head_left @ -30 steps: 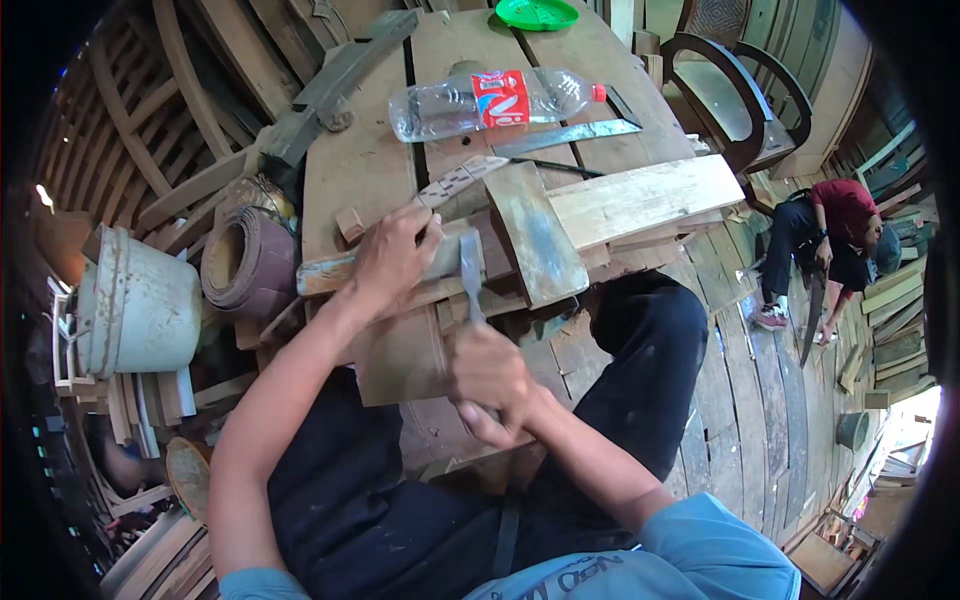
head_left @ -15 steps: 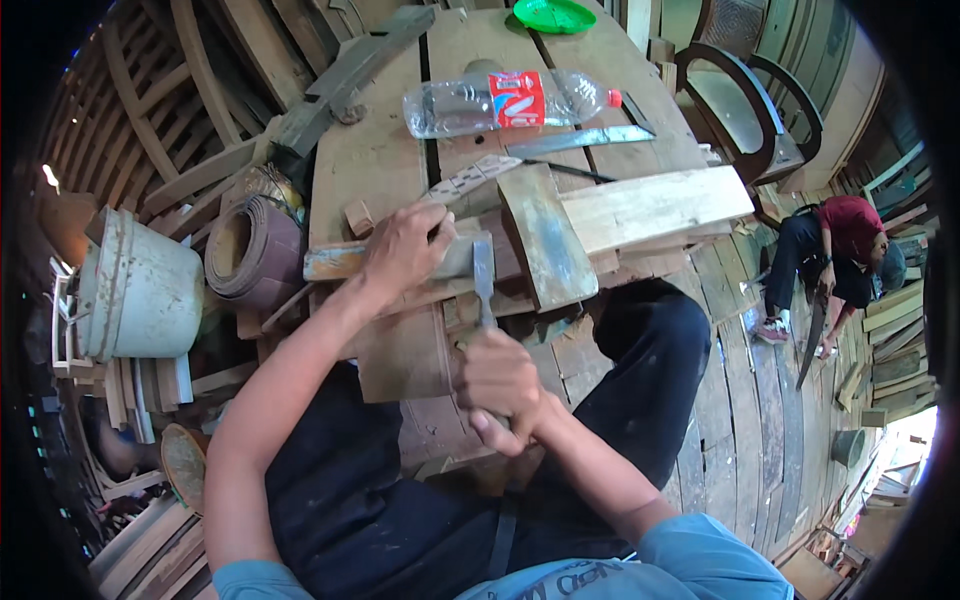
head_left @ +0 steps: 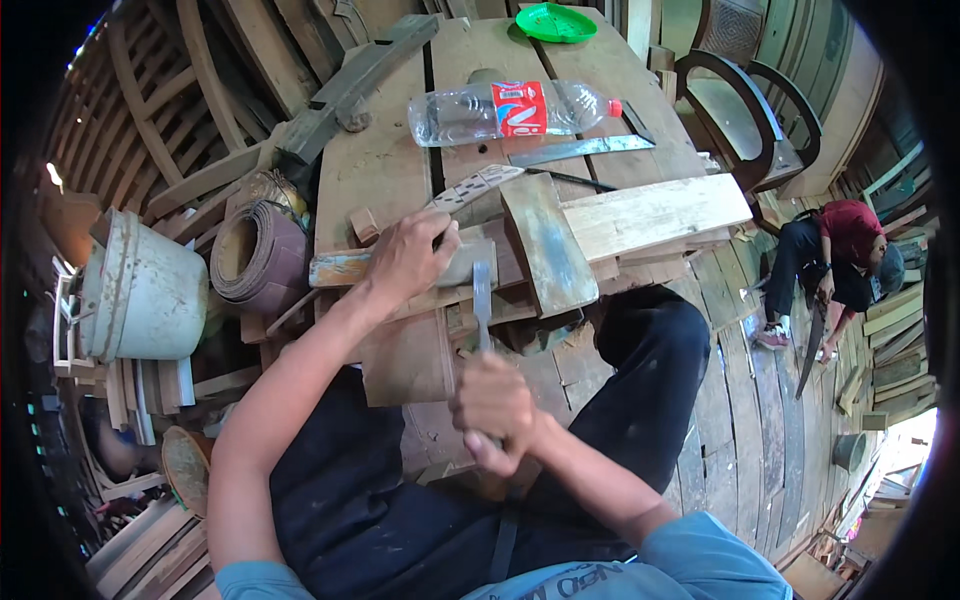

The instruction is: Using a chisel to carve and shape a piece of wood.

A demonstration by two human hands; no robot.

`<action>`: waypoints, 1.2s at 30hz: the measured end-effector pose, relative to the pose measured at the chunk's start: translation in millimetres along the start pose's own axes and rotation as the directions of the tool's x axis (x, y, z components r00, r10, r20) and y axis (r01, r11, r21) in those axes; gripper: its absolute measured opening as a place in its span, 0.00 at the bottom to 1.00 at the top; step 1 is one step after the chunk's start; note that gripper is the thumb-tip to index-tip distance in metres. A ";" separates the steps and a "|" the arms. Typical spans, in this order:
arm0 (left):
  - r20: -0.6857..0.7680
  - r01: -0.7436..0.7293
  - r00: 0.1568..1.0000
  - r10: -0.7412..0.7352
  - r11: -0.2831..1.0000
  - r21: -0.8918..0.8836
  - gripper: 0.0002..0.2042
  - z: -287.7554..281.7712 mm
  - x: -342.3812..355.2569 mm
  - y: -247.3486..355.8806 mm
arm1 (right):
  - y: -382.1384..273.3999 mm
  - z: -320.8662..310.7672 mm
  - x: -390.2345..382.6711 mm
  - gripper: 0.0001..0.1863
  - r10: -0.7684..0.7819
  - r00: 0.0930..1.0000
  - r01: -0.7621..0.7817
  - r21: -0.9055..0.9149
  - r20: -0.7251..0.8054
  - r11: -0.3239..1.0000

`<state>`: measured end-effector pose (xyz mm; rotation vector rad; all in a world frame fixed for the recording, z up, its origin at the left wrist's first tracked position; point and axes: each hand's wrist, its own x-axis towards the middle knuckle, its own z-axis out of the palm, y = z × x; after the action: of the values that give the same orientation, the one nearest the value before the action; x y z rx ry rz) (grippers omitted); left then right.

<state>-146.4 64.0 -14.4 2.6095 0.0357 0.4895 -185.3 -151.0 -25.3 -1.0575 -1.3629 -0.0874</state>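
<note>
My right hand (head_left: 495, 410) is closed round the handle of a chisel (head_left: 483, 310), whose flat metal blade points away from me. The blade's end lies over the near side of a flat greyish block (head_left: 462, 266); I cannot tell whether they touch. My left hand (head_left: 412, 252) has its fingers curled over the left part of that block, which rests on a wooden piece with flaking blue and orange paint (head_left: 335, 268). Just right of the chisel, a worn board with a bluish-grey stain (head_left: 552, 248) lies across the wood. A pale plank (head_left: 655, 215) extends beyond it.
On the wooden bench (head_left: 375, 165) lie a clear plastic bottle (head_left: 570, 106), a metal try square (head_left: 585, 149) and a green dish (head_left: 556, 22). A roll of sandpaper (head_left: 285, 255) and a whitish bucket (head_left: 155, 290) stand left. A person (head_left: 835, 250) holding a saw bends at right.
My right hand has drawn the chisel slightly back toward me, and its blade end has come down to the block's near side. My left hand keeps its place on the block.
</note>
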 end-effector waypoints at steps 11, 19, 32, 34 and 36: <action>0.047 0.032 0.998 -0.035 0.997 0.072 0.12 -3.3 -0.3 9.5 | -4.5 -1.9 -6.3 0.11 0.009 0.995 -0.005 -0.038 0.102 0.999; 0.032 0.025 0.999 -0.027 0.999 0.043 0.13 -1.7 0.7 10.2 | -3.1 -0.8 -7.2 0.12 -0.014 0.992 0.022 -0.066 0.127 0.998; 0.035 0.047 0.998 -0.048 0.999 0.005 0.13 -0.4 -0.2 8.4 | 3.3 -10.2 -5.3 0.12 -0.003 0.988 0.010 -0.044 0.155 0.999; 0.055 0.047 0.997 -0.048 0.999 0.008 0.13 -5.3 5.9 9.3 | 16.7 -10.9 11.2 0.12 -0.014 0.999 0.016 -0.051 0.029 0.999; 0.053 0.039 0.998 -0.039 0.999 0.018 0.13 -2.1 4.7 12.3 | 13.0 -8.6 6.0 0.12 -0.006 1.000 0.006 -0.063 0.011 0.998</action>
<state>-143.5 54.7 -5.4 2.6318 0.0732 0.4068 -169.3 -146.3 -26.4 -1.1084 -1.3809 -0.1301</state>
